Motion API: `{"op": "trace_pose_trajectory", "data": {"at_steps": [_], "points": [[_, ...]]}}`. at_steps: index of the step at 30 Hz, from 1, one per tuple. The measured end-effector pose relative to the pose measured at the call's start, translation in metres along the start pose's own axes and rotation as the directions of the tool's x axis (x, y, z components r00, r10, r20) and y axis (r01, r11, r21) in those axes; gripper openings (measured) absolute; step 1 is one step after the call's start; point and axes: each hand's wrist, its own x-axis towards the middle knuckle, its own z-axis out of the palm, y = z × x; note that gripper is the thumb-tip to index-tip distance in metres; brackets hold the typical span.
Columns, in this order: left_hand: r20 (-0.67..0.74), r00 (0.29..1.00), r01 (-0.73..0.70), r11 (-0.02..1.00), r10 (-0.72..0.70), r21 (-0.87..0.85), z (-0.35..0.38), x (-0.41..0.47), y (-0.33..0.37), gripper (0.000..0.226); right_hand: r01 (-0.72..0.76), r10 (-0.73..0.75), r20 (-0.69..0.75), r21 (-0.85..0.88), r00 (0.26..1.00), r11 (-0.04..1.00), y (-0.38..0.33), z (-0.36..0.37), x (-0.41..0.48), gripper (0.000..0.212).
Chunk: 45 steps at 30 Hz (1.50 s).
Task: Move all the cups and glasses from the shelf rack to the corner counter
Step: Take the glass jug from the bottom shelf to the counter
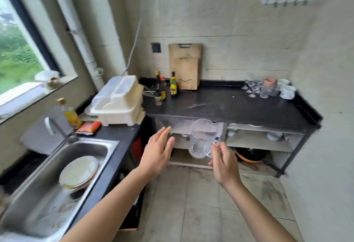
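Spanning the corner, black counter [239, 105].

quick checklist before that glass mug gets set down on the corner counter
1. Grip: right hand holds the glass mug by its handle only: ok, though a light hold.
2. Left hand open and free to support: ok.
3. Mug empty: looks so, ok.
4. Landing spot: bare black counter in front of the glasses: ok.
5. Mug clear of the counter edge: not ok, it is below counter height.
6. Counter dry: cannot tell.
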Motion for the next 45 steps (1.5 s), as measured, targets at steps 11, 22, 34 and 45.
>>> {"op": "trace_pose_trajectory", "data": {"at_steps": [11, 22, 34, 45], "points": [[0.174, 0.972, -0.177, 0.980, 0.160, 0.086, 0.130, 0.142, 0.112, 0.058, -0.016, 0.029, -0.241, 0.057, 0.970, 0.998, 0.054, -0.122, 0.139, 0.036], [0.278, 0.923, -0.276, 0.961, 0.267, -0.009, 0.273, 0.375, 0.158, 0.059, -0.120, 0.098, -0.345, -0.042, 0.934, 0.992, 0.128, -0.171, 0.348, 0.036], [0.406, 0.836, -0.403, 0.915, 0.369, 0.000, 0.406, 0.561, 0.239, 0.060, -0.248, 0.231, -0.466, 0.025, 0.854, 0.968, 0.207, -0.261, 0.521, 0.030], [0.538, 0.819, -0.381, 0.889, 0.196, 0.255, 0.579, 0.674, 0.274, 0.064, -0.448, 0.447, -0.290, 0.069, 0.846, 0.891, 0.358, -0.332, 0.674, 0.027]]}}
